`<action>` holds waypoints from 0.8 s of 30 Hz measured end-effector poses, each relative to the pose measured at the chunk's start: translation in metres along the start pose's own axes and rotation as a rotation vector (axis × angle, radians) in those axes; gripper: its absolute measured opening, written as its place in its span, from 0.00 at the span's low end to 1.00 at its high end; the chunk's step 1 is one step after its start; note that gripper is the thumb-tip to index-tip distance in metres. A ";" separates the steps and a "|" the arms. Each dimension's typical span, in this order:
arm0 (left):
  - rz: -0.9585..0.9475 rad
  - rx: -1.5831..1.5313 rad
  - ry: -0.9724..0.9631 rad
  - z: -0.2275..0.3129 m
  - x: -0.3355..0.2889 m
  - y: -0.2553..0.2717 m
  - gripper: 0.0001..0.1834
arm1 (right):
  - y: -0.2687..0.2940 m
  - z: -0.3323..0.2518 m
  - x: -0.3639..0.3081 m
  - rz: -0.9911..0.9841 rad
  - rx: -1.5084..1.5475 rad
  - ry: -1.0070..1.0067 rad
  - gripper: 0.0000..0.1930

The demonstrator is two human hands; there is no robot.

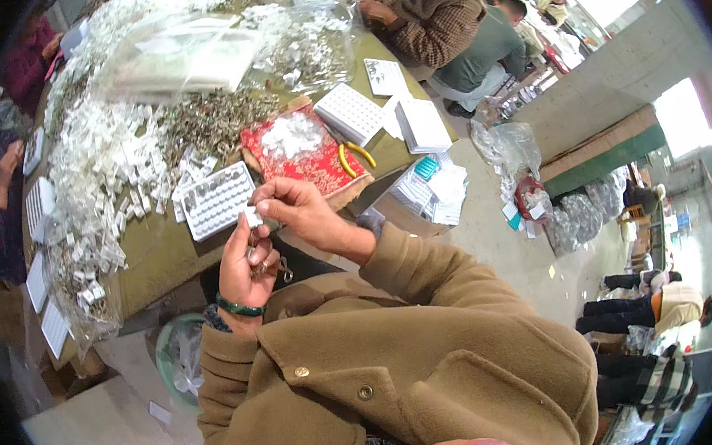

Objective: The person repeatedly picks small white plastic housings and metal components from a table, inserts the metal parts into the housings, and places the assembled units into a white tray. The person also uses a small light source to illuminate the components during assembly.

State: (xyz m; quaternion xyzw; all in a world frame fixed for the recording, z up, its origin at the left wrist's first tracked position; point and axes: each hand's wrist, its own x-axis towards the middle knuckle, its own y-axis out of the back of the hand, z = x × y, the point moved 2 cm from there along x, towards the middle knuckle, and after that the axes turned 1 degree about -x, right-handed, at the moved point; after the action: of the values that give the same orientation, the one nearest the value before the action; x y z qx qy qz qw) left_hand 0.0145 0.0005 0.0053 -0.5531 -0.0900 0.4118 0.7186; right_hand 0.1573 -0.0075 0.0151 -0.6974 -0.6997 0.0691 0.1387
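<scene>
My left hand [245, 275] is closed, with several metal pieces like rings or clasps [284, 270] gathered in its curled fingers. Between its raised thumb and forefinger and the pinched fingers of my right hand [296, 210] is a small white card [252, 217]. My right hand is closed at the card's upper edge; whether it also grips a tiny metal piece is hidden. Just beyond both hands, at the table edge, lies a white tray with rows of slots [219, 201], its far row partly filled with silvery pieces.
Heaps of small white cards [108, 150] and metal pieces [210, 125] cover the table's left side. A red patterned cloth [318, 171] bears clear bits and yellow-handled pliers [347, 158]. White trays [349, 112] are stacked beyond. Another person [432, 16] works across the table.
</scene>
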 end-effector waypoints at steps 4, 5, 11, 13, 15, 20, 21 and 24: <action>-0.023 -0.056 -0.002 -0.002 -0.004 0.001 0.11 | -0.009 0.005 -0.004 0.080 -0.139 0.146 0.03; -0.011 -0.059 -0.001 -0.002 -0.005 0.002 0.11 | -0.012 0.007 -0.004 0.062 -0.022 0.089 0.02; -0.018 -0.006 -0.071 -0.002 -0.007 0.000 0.12 | -0.015 -0.001 -0.003 -0.042 0.103 -0.037 0.03; 0.020 -0.026 -0.056 -0.004 -0.009 0.000 0.11 | -0.013 -0.006 -0.003 -0.053 -0.016 0.006 0.03; 0.000 0.038 -0.087 -0.005 -0.010 -0.001 0.12 | -0.011 -0.007 -0.005 -0.051 -0.132 0.036 0.03; 0.131 0.263 -0.179 -0.006 -0.014 0.002 0.14 | -0.011 -0.003 -0.010 0.002 -0.463 0.159 0.04; 0.133 0.308 -0.208 -0.006 -0.015 0.002 0.14 | -0.011 -0.001 -0.010 -0.001 -0.435 0.132 0.04; 0.201 0.332 -0.244 -0.004 -0.017 0.005 0.14 | -0.011 0.001 -0.008 -0.078 -0.384 0.034 0.04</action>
State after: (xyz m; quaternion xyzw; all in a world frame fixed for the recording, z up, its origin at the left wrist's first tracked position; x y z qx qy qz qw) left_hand 0.0033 -0.0139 0.0052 -0.3794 -0.0515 0.5545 0.7388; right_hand 0.1460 -0.0161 0.0164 -0.6846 -0.7239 -0.0829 0.0176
